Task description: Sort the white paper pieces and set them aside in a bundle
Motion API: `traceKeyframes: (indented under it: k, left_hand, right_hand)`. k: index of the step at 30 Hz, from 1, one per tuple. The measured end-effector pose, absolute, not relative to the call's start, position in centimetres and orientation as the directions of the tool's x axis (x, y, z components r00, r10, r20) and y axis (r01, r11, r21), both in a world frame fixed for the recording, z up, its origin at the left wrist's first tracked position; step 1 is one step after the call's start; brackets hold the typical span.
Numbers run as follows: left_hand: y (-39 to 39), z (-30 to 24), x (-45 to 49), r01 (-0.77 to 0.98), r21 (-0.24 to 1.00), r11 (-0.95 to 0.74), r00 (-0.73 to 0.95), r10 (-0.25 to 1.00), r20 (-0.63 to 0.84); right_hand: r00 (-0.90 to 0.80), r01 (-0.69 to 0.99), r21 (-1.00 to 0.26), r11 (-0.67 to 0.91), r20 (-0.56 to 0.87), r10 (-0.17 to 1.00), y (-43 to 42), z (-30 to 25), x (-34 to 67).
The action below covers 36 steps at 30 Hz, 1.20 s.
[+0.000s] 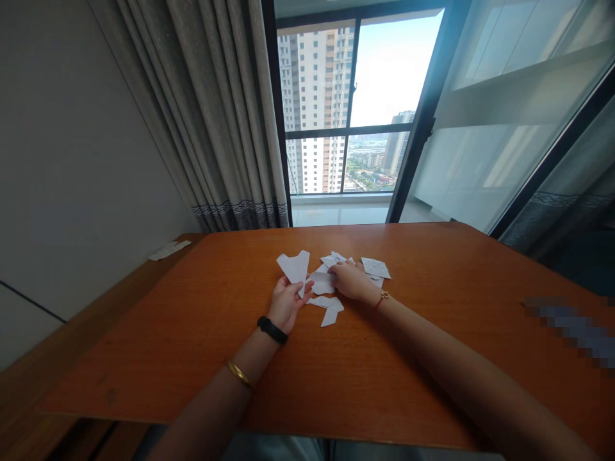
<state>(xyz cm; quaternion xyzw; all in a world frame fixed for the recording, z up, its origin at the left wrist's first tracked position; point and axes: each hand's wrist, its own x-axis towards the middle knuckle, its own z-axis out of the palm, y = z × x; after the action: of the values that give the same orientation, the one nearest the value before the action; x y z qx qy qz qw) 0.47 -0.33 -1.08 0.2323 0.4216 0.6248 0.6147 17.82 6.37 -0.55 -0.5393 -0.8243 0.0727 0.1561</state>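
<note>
Head camera: nearest, below the pile of white paper (323,282), two bare forearms reach in over a reddish-brown wooden table (192,358). On the arm to the pile's left are a gold bangle (239,374) and, closer to the pile, a black wristband (273,329); the arm to its right has a thin bracelet (383,296) with a small gold-coloured ornament.

Just nearer than the pile, angular white pieces (330,315) lie flat on the wood. Beside the pile on its left, the left hand (286,303) is turned partly palm up, thumb and fingers pinching a cut paper sheet (295,266) by its narrow lower end, the wider notched end pointing up and away. The right hand (354,282) is over the pile itself, palm down, fingers curled onto the paper; whether they grip a piece or only rest there, I cannot tell. At the pile's right edge, a creased piece (377,267) lies partly over another.

Well to the right of the pile, a pixelated patch (576,333) hides something. Well to its left, a pale flat item (170,250) lies by the wall.

Beyond the pile and the table's far edge hang grey curtains (221,115) next to a dark-framed window (348,132), with a tall building (314,96) outside.
</note>
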Motion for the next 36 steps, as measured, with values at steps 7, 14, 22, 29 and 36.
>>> traceKeyframes:
  k: [7, 14, 22, 29, 36]
  left_hand:
    - [-0.7, -0.9, 0.9, -0.574, 0.810, 0.122, -0.061, 0.980, -0.191]
    - [-1.5, -0.9, 1.6, -0.590, 0.791, 0.162, 0.170, 0.983, -0.074]
    - [-1.9, -1.2, 2.0, -0.386, 0.916, 0.111, 0.177, 0.983, -0.044]
    - [-0.6, -1.0, 1.1, -0.515, 0.856, 0.029, -0.143, 0.983, -0.119]
    - [-0.4, -0.9, 0.9, -0.578, 0.816, 0.011, -0.184, 0.972, -0.144]
  right_hand:
    - [-0.082, 0.545, -0.812, 0.210, 0.198, 0.977, 5.4, 1.9, 19.7]
    - [-0.317, -0.028, -1.000, -0.012, -0.002, 0.948, 2.0, 2.3, 16.9]
    - [-0.306, -0.094, -0.994, -0.052, -0.021, 0.952, 2.4, -0.3, 15.9]
    - [-0.167, 0.701, -0.601, 0.383, 0.384, 0.908, 5.7, -0.1, 20.3]
    - [-0.410, 0.903, -0.040, 0.427, 0.210, 0.888, 5.6, -0.3, 20.9]
